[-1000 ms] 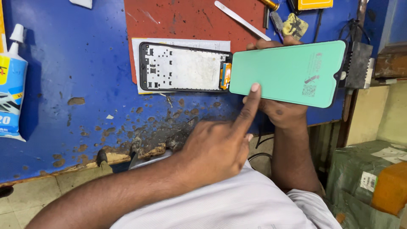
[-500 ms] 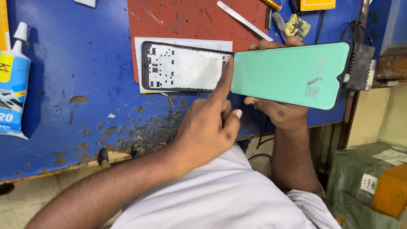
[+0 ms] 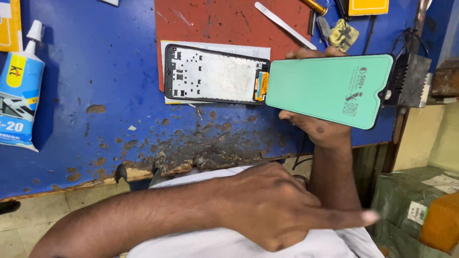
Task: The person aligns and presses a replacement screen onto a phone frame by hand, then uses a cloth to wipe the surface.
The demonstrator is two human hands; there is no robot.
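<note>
Head view, one item set: a phone screen [image 3: 330, 91] with a mint-green protective film, long side across the picture, lifted off the blue bench [image 3: 95, 62] and tilted up toward the camera. The right hand [image 3: 318, 126] holds it from behind, fingertips showing past the top edge and thumb along the bottom edge, clamped on both long sides; this grip looks chosen to keep fingers off the filmed face. The screen's left end sits just beside the phone frame [image 3: 215, 74], where an orange ribbon connector [image 3: 261, 86] lies between the two, so the screen seems held close to keep that link slack. The frame lies flat on a white paper [image 3: 215, 47] over a red mat [image 3: 229, 21], inner side up. A glue tube [image 3: 21, 91] lies well apart at the left; a metal pry strip [image 3: 282, 24] rests on the mat. The left hand [image 3: 277, 210] is low, over the person's white shirt [image 3: 239, 246], forefinger stretched to the right, other fingers curled, holding nothing. Against the earlier frames: that forefinger was then up against the screen's left end; it has come away and dropped, while screen and right hand have stayed put.
</note>
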